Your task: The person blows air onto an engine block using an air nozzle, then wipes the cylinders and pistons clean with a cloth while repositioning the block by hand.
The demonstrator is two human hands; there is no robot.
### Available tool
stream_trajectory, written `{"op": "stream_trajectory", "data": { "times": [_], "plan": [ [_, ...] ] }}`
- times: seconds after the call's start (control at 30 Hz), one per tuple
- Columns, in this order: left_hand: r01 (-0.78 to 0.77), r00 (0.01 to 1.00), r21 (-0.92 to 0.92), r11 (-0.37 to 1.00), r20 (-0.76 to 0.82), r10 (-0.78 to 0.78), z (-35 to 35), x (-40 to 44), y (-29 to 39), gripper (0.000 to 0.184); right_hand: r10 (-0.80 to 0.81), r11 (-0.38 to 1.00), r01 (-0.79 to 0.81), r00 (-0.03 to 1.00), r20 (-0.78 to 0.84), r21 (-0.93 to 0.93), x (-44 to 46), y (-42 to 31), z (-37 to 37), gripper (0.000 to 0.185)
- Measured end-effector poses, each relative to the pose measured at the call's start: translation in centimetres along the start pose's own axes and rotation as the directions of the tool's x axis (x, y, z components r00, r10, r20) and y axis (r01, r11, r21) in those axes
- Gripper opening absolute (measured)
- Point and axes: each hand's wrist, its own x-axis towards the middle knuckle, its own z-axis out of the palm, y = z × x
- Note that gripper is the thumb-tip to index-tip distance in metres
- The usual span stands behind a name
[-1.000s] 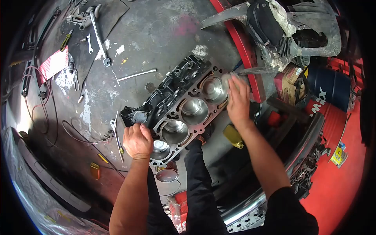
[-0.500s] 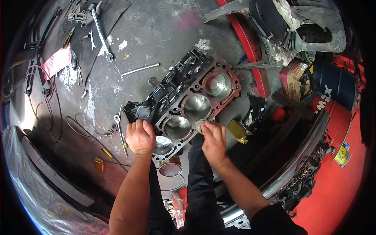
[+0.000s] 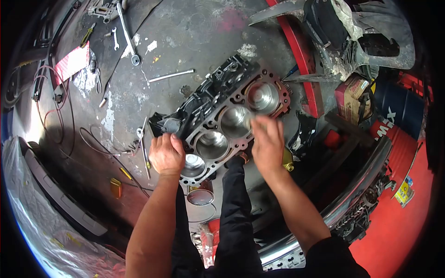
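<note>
Fingers of the left hand (image 3: 167, 154) clasp the left end of an engine block (image 3: 221, 131), while those of the right hand (image 3: 268, 147), bent and blurred, are at its near edge; whether they grip anything cannot be told. Four round bores facing up, the block sits slanted on the grey floor (image 3: 194, 41), a yellow bottle (image 3: 288, 160) partly hidden by the right hand. Farther off lie a slim metal bar (image 3: 171, 76), a long wrench (image 3: 126, 34) and a red beam (image 3: 296, 44).

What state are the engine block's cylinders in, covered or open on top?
Open: no cover lies across the engine block, and the shiny insides of its round cylinders show.
</note>
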Motion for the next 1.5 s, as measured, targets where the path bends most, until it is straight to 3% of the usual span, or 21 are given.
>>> {"op": "stream_trajectory", "data": {
  "times": [0.17, 0.4, 0.47, 0.5, 0.57, 0.6, 0.7, 0.73, 0.77, 0.83, 0.9, 0.97, 1.07, 1.1, 1.13, 1.17, 1.2, 1.23, 1.3, 1.43, 1.5],
  "plan": [
    [0.002, 1.0, 0.015, 1.0, 0.02, -0.003, -0.3, 1.0, 0.3, 0.029, -0.162, 0.985, 0.158, 0.985, -0.053, -0.073, 5.7, 1.7, 2.0, 0.046],
    [0.005, 1.0, -0.028, 1.0, -0.021, -0.005, 0.0, 0.1, 0.1, 0.022, -0.225, 0.921, 0.289, 0.942, 0.248, -0.262, 1.4, 3.7, -4.4, 0.036],
    [-0.006, 0.999, -0.035, 0.999, -0.041, 0.005, -0.2, 0.6, 0.2, 0.021, 0.259, 0.963, -0.213, 0.899, 0.354, -0.165, 1.3, 4.5, -5.9, 0.029],
    [0.002, 0.999, -0.04, 0.999, -0.041, -0.004, -0.2, 0.8, 0.3, 0.021, 0.256, 0.963, -0.206, 0.898, 0.359, -0.171, 1.5, 4.6, -5.8, 0.029],
    [-0.001, 0.999, -0.035, 0.999, -0.042, 0.0, -0.5, 1.0, 0.4, 0.022, 0.451, 0.891, -0.453, 0.891, 0.046, 0.044, 3.7, 3.5, -5.5, 0.027],
    [-0.011, 0.998, -0.046, 0.999, -0.058, 0.008, -0.2, 0.9, 0.2, 0.023, 0.542, 0.836, -0.54, 0.84, 0.012, 0.099, 4.6, 4.0, -3.7, 0.029],
    [0.019, 1.0, -0.051, 0.998, -0.013, -0.02, -0.3, 0.1, 0.2, 0.023, 0.674, 0.738, -0.674, 0.738, -0.013, -0.013, 9.1, 1.4, 1.5, 0.029],
    [0.01, 1.0, -0.064, 0.998, -0.024, -0.011, -0.2, -0.1, 0.1, 0.023, 0.825, 0.515, -0.776, 0.564, 0.035, 0.363, 10.5, 0.0, 2.8, 0.031],
    [0.014, 1.0, -0.067, 0.998, -0.025, -0.016, -0.2, 0.3, 0.1, 0.023, 0.908, 0.184, -0.725, 0.383, 0.167, 0.664, 11.5, -1.0, 3.7, 0.033],
    [0.008, 0.999, -0.067, 0.998, -0.032, -0.01, -0.4, 0.3, 0.2, 0.023, 0.928, 0.087, -0.63, 0.332, 0.167, 0.772, 10.7, -1.0, 5.1, 0.037],
    [0.022, 1.0, -0.053, 0.998, -0.021, -0.023, -0.4, 0.7, 0.3, 0.022, 0.822, 0.472, -0.474, 0.541, -0.177, 0.744, 9.3, -0.9, 6.8, 0.04],
    [0.001, 1.0, -0.056, 0.998, -0.031, -0.003, -0.5, 1.0, 0.5, 0.021, 0.816, 0.422, -0.484, 0.572, -0.088, 0.766, 8.6, -1.7, 5.6, 0.041],
    [-0.003, 1.0, -0.063, 0.998, -0.031, 0.001, -0.5, 0.7, 0.5, 0.021, 0.552, 0.784, -0.406, 0.801, -0.229, 0.471, 6.3, 0.3, 6.0, 0.033],
    [-0.009, 1.0, -0.071, 0.997, -0.025, 0.007, -0.6, 0.4, 0.5, 0.021, 0.557, 0.781, -0.412, 0.799, -0.225, 0.47, 5.4, 1.1, 5.0, 0.033],
    [-0.012, 1.0, -0.071, 0.997, -0.016, 0.011, -0.6, 0.2, 0.5, 0.021, 0.334, 0.899, -0.288, 0.938, -0.091, 0.331, 4.7, 2.0, 3.2, 0.033],
    [-0.021, 1.0, -0.07, 0.997, -0.017, 0.019, -0.6, 0.2, 0.4, 0.02, 0.091, 0.97, -0.107, 0.993, 0.081, 0.219, 4.7, 2.9, 1.3, 0.033],
    [-0.025, 0.999, -0.067, 0.997, -0.021, 0.024, -0.6, 0.3, 0.4, 0.02, -0.039, 0.978, -0.014, 0.968, 0.248, 0.209, 5.4, 3.4, -1.1, 0.034],
    [-0.02, 1.0, -0.065, 0.998, -0.021, 0.019, -0.7, 0.2, 0.3, 0.02, -0.27, 0.963, 0.248, 0.884, 0.38, 0.107, 6.7, 4.9, -2.9, 0.033],
    [-0.005, 0.999, -0.043, 0.999, -0.037, 0.004, -0.3, 0.6, 0.2, 0.019, -0.161, 0.888, 0.434, 0.598, 0.785, -0.149, 10.1, 3.5, -7.1, 0.032],
    [0.023, 0.997, -0.062, 0.998, -0.079, -0.028, -0.1, 0.6, 0.4, 0.02, -0.159, 0.718, 0.664, 0.449, 0.879, -0.209, 10.0, 3.7, -10.7, 0.027],
    [0.055, 0.993, -0.075, 0.996, -0.104, -0.063, -0.2, 0.4, 0.4, 0.021, -0.472, 0.562, 0.81, 0.48, 0.74, -0.167, 10.4, 3.8, -10.6, 0.023]
  ]
}}
